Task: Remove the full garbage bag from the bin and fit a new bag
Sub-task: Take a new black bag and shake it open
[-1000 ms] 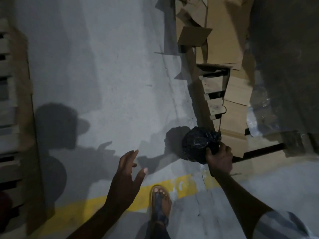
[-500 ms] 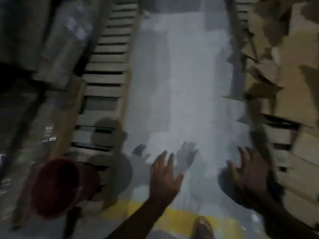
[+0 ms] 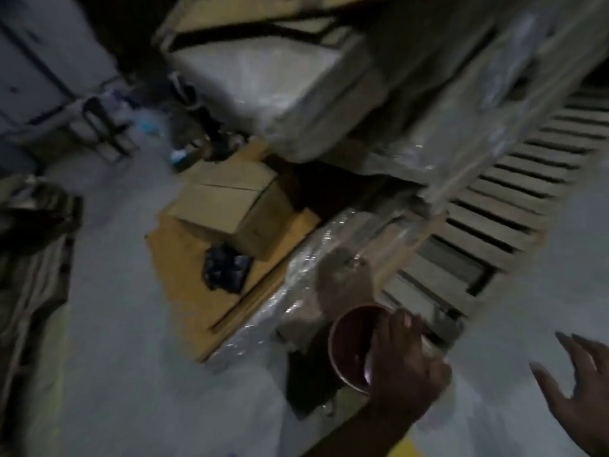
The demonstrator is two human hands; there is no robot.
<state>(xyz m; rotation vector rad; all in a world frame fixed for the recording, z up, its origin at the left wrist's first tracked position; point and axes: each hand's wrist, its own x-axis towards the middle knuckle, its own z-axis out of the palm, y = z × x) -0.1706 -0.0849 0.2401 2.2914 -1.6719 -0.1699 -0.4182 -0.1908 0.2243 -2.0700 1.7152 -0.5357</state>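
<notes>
Blurred left hand (image 3: 403, 364) perhaps touching red bin (image 3: 349, 347).

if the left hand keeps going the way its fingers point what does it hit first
Most likely the red bin: the left hand already overlaps its rim, fingers pointing up toward the pallet behind. Blur hides whether they touch.

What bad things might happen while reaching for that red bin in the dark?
The left hand is at the rim of the red bin, which sits against a wooden pallet; fingers might scrape the slats. Shiny plastic wrap lies beside it and might be slippery underfoot. The dim, blurry view makes misjudging the grab likely.
</notes>
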